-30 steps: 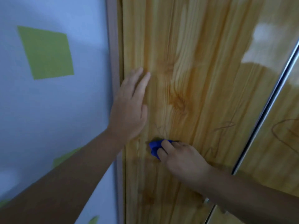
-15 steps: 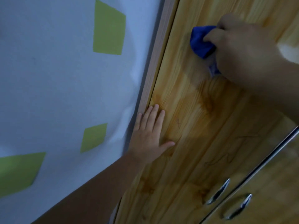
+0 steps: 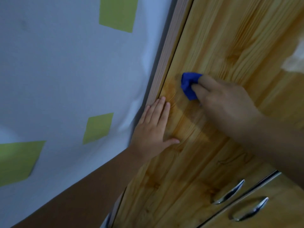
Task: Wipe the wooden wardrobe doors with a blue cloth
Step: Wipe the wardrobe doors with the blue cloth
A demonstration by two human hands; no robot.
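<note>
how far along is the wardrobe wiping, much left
Done: hard to tell; the glossy pine-look wardrobe door shows no clear wiped patch. In hand: the right hand presses the crumpled blue cloth on that door near its frame-side edge, while the left hand lies flat just below. Left: likely most of this door, including faint dark squiggles lower down, and the neighbouring door with its curved metal handle.

right hand [image 3: 225, 102] presses blue cloth [image 3: 189, 85] on wardrobe door [image 3: 222, 46] | left hand [image 3: 153, 130] flat on door
</note>
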